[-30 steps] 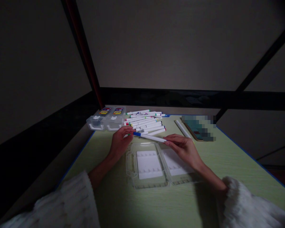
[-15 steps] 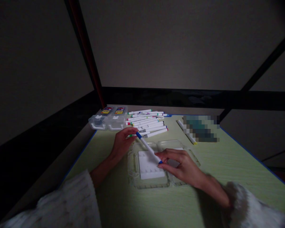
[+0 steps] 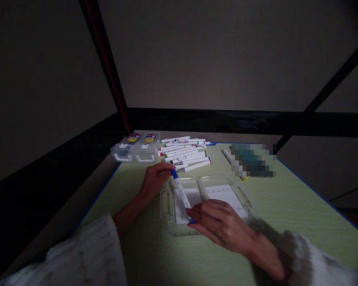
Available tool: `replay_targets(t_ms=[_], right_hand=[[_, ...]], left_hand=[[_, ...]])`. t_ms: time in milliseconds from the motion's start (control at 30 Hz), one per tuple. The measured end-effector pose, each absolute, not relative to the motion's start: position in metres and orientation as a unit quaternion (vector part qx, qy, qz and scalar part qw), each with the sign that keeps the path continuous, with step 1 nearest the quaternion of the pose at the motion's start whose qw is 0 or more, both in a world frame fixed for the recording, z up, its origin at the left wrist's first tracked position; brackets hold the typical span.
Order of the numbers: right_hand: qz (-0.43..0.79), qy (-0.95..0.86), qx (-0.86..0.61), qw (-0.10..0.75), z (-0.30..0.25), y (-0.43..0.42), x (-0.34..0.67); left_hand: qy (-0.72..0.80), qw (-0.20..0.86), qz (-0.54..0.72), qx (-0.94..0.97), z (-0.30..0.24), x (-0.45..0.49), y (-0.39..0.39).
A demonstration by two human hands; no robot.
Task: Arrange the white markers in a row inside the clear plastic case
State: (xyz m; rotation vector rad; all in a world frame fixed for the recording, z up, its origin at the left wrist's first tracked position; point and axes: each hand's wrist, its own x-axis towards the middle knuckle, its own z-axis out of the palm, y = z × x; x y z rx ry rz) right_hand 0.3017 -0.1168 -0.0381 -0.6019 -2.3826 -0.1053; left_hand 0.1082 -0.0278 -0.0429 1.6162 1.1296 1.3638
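Dim table (image 3: pixel 155 258); both hands (image 3: pixel 155 180) (image 3: pixel 226 226) pinch blue-ended marker (image 3: pixel 181 191), right fingers (image 3: pixel 203 217) partly hiding near end; sleeves (image 3: pixel 83 254) cropped.

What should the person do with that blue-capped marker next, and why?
Probably lower the marker toward the white insert in the open clear case: the left grip and right grip hold its opposite ends, and it slants over that insert.

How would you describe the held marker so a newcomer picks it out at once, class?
On the pale green table, find the clear case lying open. Above its left half, a white marker, blue at both ends, slants between the left hand and the right hand. Unlike the other markers, lying on the table, it is held.
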Motion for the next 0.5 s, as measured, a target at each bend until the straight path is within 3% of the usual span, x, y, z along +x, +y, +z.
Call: replay_targets(t_ms=[500], right_hand=[[-0.026,-0.914,-0.255,0.316,-0.0385,-0.1236,0.2933]], left_hand=[[0.469,0.371,0.478,0.644,-0.0410,0.1136,-0.0297]])
